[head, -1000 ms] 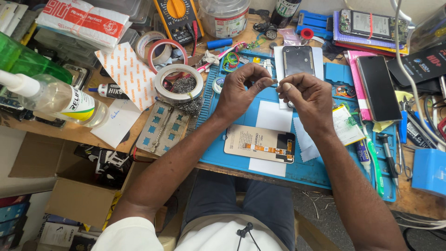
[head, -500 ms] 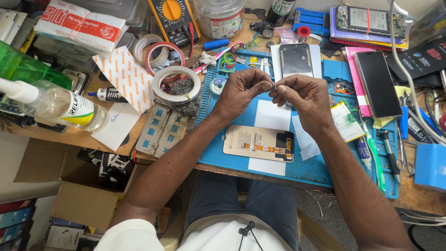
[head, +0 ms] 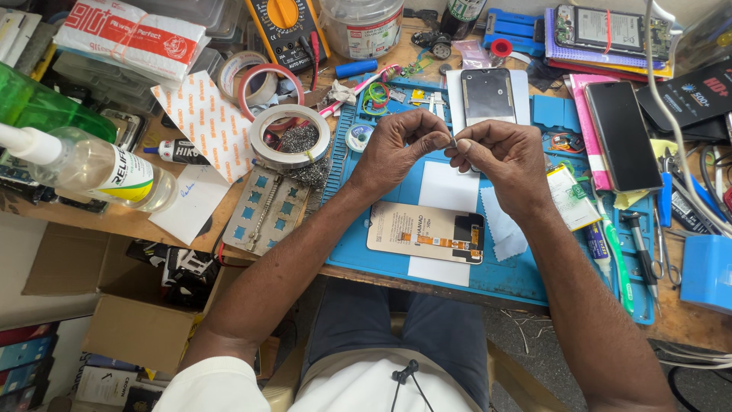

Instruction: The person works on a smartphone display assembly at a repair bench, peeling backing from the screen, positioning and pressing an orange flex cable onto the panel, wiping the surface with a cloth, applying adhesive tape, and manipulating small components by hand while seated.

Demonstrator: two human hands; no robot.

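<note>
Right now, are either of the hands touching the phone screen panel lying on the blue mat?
Apart. Head view: left hand and right hand are raised, bare mat showing before the screen panel.

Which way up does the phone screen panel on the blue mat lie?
Face down: the phone screen panel shows its tan back and an orange flex strip, flat on the blue mat.

I counted two hands of mine, my left hand (head: pixel 400 149) and my right hand (head: pixel 499 152), over one blue work mat (head: pixel 526 275). On the bench I saw three tape rolls: a grey one (head: pixel 290 136), a red-edged one (head: pixel 267 84) and a tan one (head: pixel 232 72). There was one yellow multimeter (head: pixel 288 27), one clear squeeze bottle (head: pixel 91 168), and one phone screen panel (head: pixel 425 233) lying face down.
</note>
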